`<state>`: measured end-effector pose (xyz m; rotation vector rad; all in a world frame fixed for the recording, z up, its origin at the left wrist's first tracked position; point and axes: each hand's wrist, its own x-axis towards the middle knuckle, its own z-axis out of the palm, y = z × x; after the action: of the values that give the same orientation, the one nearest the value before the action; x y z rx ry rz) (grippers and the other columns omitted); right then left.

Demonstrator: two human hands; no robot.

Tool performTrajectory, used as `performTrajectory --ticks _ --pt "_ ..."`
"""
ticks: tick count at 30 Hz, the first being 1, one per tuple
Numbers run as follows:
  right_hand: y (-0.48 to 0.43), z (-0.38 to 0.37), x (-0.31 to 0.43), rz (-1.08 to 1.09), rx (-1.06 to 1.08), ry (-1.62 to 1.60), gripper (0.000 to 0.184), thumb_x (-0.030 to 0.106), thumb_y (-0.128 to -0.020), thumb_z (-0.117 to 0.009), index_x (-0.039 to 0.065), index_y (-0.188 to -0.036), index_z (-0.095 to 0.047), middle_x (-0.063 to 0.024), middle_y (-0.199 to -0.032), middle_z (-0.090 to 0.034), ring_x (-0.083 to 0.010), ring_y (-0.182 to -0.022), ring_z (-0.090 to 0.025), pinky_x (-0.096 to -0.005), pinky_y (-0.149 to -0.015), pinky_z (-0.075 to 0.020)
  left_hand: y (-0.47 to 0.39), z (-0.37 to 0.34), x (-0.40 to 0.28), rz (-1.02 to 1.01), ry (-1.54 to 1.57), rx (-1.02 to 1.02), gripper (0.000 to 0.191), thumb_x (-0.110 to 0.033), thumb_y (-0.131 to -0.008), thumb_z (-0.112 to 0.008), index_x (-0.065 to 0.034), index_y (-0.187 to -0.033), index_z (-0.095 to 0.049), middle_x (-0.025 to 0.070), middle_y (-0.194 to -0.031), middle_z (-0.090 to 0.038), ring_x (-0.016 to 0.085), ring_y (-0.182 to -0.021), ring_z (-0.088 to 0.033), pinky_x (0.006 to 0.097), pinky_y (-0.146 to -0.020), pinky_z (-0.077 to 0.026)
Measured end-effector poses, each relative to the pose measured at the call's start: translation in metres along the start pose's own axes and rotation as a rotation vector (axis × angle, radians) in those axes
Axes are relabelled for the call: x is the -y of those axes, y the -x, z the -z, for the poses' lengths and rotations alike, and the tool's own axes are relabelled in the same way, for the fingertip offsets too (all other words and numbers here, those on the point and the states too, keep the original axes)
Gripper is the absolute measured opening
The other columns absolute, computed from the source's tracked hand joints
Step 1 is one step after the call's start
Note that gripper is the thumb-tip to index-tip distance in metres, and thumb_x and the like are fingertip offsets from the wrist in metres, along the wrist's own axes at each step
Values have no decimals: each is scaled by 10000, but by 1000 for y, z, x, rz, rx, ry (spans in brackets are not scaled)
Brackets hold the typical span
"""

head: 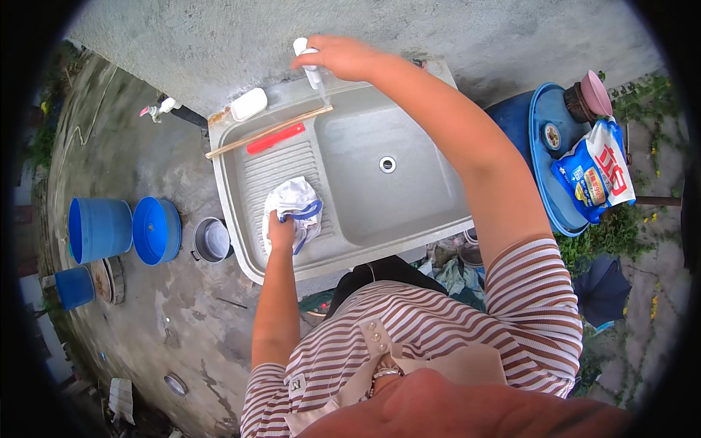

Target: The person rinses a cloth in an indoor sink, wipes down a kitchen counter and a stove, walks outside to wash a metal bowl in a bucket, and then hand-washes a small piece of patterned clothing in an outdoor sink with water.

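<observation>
My left hand (pixel 281 231) grips a bunched white cloth (pixel 293 196) with blue trim, resting on the ribbed washboard (pixel 257 183) at the left of the grey sink (pixel 356 232). Up at the wall, my right hand (pixel 337 55) is on the white plastic faucet (pixel 310 68), fingers curled about its top. A thin stream of water (pixel 324 96) falls from the spout. The basin's metal drain (pixel 387 164) lies uncovered. A pair of wooden sticks (pixel 268 132) spans the washboard's far end, with a red flat strip (pixel 275 138) beside them.
A white soap dish (pixel 249 104) sits on the sink's back ledge. Right of the sink, a blue barrel (pixel 539 109) carries a detergent bag (pixel 597 169) and a pink bowl (pixel 596 94). Blue buckets (pixel 101 230) and a metal pot (pixel 212 241) stand on the ground to the left.
</observation>
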<state>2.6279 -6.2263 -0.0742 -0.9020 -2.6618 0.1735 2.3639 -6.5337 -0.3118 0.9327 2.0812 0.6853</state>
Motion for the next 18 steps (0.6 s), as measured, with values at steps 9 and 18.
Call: performTrajectory --ticks 9,18 --pt "166 -35 -113 -1042 -323 35 389 160 -889 -631 217 -1273 -614 -129 -1199 -628 -325 -1011 -657 -442 -871 -521 15 7 -32 39 -35 18 454 -63 -869 -640 -20 -1304 -519 225 -1115 -652 337 -1008 -649 404 -864 -495" --pt "177 -89 -179 -720 -529 -37 424 77 -799 -669 229 -1194 -649 -72 -1253 -565 -333 -1084 -569 -444 -916 -485 8 4 3 30 -165 -75 516 -60 -871 -642 -22 -1358 -476 241 -1162 -640 344 -1005 -651 400 -863 -494"
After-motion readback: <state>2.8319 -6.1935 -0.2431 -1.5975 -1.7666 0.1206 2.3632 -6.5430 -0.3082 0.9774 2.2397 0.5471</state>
